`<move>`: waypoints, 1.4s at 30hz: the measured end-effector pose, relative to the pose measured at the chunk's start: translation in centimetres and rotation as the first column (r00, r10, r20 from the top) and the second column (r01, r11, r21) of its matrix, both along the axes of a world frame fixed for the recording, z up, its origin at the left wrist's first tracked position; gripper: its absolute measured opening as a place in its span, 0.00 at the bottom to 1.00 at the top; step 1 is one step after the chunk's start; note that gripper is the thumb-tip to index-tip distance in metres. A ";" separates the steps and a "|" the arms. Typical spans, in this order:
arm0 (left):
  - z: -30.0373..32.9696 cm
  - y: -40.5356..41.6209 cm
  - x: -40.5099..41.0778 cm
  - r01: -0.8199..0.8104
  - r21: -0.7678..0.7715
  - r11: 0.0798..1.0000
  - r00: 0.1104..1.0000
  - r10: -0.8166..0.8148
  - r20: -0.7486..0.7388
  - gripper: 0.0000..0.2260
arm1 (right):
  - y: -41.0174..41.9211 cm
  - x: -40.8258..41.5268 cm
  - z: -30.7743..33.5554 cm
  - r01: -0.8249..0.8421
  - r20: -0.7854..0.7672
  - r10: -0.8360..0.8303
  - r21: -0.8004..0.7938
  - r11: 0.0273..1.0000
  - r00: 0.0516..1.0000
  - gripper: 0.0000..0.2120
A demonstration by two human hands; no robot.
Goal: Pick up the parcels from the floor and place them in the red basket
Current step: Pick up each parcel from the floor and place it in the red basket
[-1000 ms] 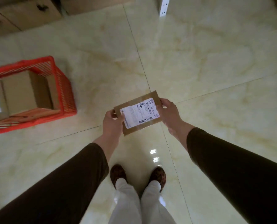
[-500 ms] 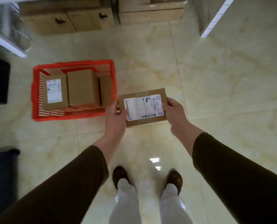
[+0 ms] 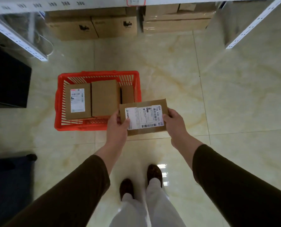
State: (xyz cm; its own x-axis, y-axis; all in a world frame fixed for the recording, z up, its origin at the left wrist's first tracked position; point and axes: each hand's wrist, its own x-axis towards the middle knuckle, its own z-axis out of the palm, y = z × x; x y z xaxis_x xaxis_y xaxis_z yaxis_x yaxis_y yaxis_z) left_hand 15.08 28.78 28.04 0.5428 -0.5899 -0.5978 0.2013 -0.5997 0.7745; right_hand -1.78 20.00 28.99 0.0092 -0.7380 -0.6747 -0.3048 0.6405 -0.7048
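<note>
I hold a flat brown parcel (image 3: 144, 116) with a white shipping label between both hands, at waist height over the floor. My left hand (image 3: 117, 128) grips its left edge and my right hand (image 3: 175, 123) grips its right edge. The parcel's left corner overlaps the near right corner of the red basket (image 3: 59, 102), which stands on the floor ahead and to the left. Inside the basket lie a labelled box (image 3: 77, 100), a plain taller box (image 3: 105, 97) and a narrow box (image 3: 127, 95) at its right wall.
Cardboard cartons (image 3: 94, 25) sit under white metal shelving (image 3: 18, 40) at the back. A shelf upright (image 3: 248, 27) slants at the right. A black object (image 3: 7, 76) and a dark blue one (image 3: 8, 185) stand at the left. My feet (image 3: 141, 181) are on glossy floor tiles.
The view swung toward the basket, which now lies nearly straight ahead and closer. The parcel, held in both hands throughout, has come over the basket's near right corner.
</note>
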 end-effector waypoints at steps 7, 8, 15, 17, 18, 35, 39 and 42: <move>-1.5 -1.3 6.6 0.058 0.022 0.998 0.998 -0.058 -0.018 0.14 | -0.6 6.4 -1.1 0.044 -0.060 -0.043 0.012 0.999 0.997 0.11; -1.6 -1.5 7.6 0.086 0.021 0.996 0.996 -0.086 -0.026 0.14 | -0.6 7.3 -1.1 0.061 -0.063 -0.060 0.017 0.998 0.996 0.11; -2.0 -3.5 14.6 0.275 0.024 0.961 0.958 -0.272 -0.089 0.22 | 0.8 13.8 -2.0 0.216 -0.047 -0.212 0.120 0.969 0.976 0.14; -2.2 -4.7 16.0 0.309 0.047 0.950 0.950 -0.307 -0.060 0.25 | 1.2 15.1 -2.6 0.250 -0.044 -0.246 0.133 0.959 0.968 0.17; -2.3 -5.3 16.5 0.333 0.065 0.941 0.943 -0.331 -0.041 0.25 | 1.4 15.6 -2.9 0.265 -0.043 -0.262 0.136 0.954 0.964 0.18; -6.5 -16.9 21.2 0.719 0.076 0.690 0.688 -0.723 0.058 0.14 | -0.6 20.2 -7.5 0.636 0.036 -0.671 0.288 0.716 0.740 0.23; -8.0 -19.2 20.5 0.796 0.064 0.601 0.596 -0.798 0.086 0.17 | -0.1 20.7 -8.7 0.703 -0.012 -0.740 0.320 0.635 0.673 0.17; -9.1 -20.0 20.3 0.837 0.087 0.541 0.532 -0.840 0.106 0.17 | 0.2 21.1 -9.5 0.744 -0.016 -0.780 0.313 0.590 0.625 0.16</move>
State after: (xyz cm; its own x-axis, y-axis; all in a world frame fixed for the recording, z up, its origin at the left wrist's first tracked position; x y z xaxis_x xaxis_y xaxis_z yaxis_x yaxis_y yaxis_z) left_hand 35.42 8.79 18.93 -0.1272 -0.8003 -0.5859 -0.4952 -0.4606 0.7366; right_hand 19.35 20.17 19.49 -0.3852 -0.3021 -0.8720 0.4518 0.7622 -0.4636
